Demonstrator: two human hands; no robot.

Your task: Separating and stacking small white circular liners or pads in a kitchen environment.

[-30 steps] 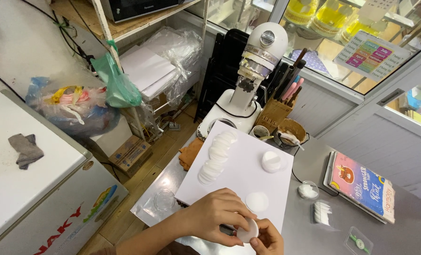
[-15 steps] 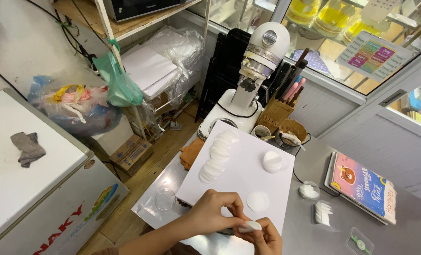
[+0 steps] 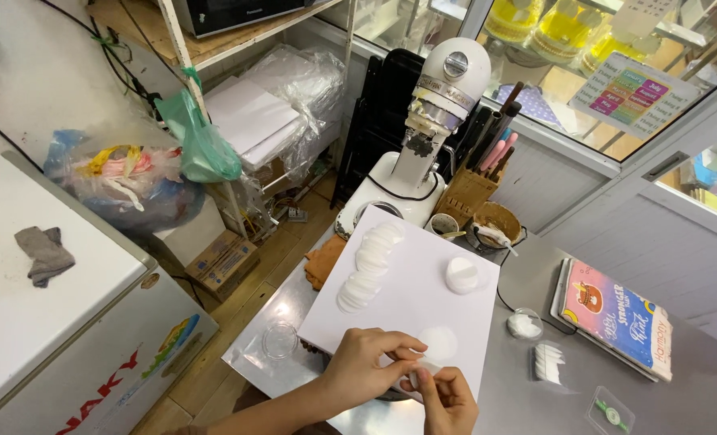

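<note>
**K:** Steel worktop (image 3: 535,411), brushed and dull, set in a cramped kitchen corner with glass display panels behind. What's on it?

**M:** Head view only. White square board (image 3: 407,310), flat and matte, lies near the counter's left end. A curved row of thin white discs (image 3: 368,266) overlaps along the board's left side. Small stacked white round (image 3: 461,275) sits toward its right edge; a flat white circle (image 3: 439,342) lies near the front edge.

**K:** Hands?

**M:** Both at the board's front edge. Left hand (image 3: 366,369) has its fingers curled and pinched around a small white round piece (image 3: 424,368). Right hand (image 3: 447,401) comes up from below, thumb and fingers closed on the same piece. The piece is held between both hands, just beside the flat circle.

**K:** Surroundings?

**M:** White stand mixer (image 3: 423,137) behind the board, wooden tool holder (image 3: 467,193) beside it. Small clear glass bowl (image 3: 280,340) left of the board. Colourful book (image 3: 616,318) on the right. White chest freezer (image 3: 60,322) at far left with a grey rag (image 3: 44,251) on top.
</note>
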